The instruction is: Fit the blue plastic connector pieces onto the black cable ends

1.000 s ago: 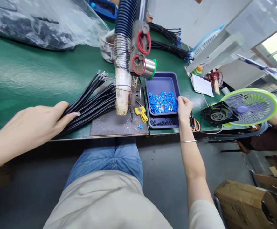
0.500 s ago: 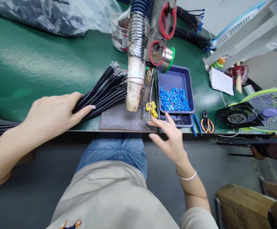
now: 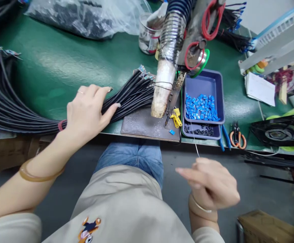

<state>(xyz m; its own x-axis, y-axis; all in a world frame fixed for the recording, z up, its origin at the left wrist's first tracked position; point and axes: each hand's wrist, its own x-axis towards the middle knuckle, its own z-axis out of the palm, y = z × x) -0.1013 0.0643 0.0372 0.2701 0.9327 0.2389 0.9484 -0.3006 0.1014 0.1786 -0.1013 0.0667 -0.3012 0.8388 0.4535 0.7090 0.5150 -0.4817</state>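
Note:
My left hand (image 3: 84,109) is closed over a bundle of black cables (image 3: 134,96), thumb and fingers on either side of it. The stripped coloured wire ends (image 3: 144,72) fan out toward the fume hose (image 3: 162,89). My right hand (image 3: 215,184) is off the table's front edge, fingers curled around thin solder wire (image 3: 195,143) that runs back over the trays. A soldering iron (image 3: 170,109) points down above a brown board (image 3: 141,126). One small blue connector (image 3: 171,132) lies on that board, beside a yellow clip-like piece (image 3: 176,118).
Blue connectors (image 3: 202,107) fill part of a purple tray (image 3: 217,87); small black pieces lie in the tray below. Blue-handled pliers (image 3: 226,136) and orange-handled cutters (image 3: 238,137) lie to the right, near a fan (image 3: 275,133). A plastic bag (image 3: 86,18) and clear cup (image 3: 148,37) stand behind.
My right hand has drawn back toward my body from beside the iron and closed, with solder wire stretched to it. A blue connector now shows on the board. The view has shifted left.

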